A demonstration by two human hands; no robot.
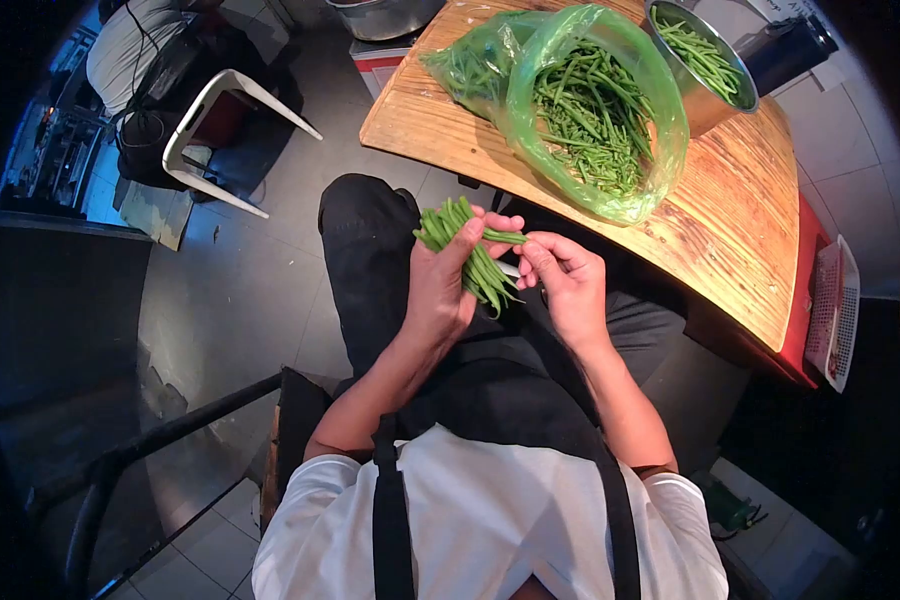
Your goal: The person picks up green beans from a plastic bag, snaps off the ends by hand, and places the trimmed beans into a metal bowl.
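Green beans point(485, 272) fill the left hand point(445, 275), curled around them, in the head view; the right hand point(570, 290) pinches one bean's end point(511, 238). Ahead, a green plastic bag point(524, 110) and metal pot point(697, 108) on a wooden table point(740, 210) hold more. Lettering point(788, 8) at upper right is too small to read.

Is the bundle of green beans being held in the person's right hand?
No, the left hand holds the bundle of green beans, while the right hand only pinches the end of a protruding bean.
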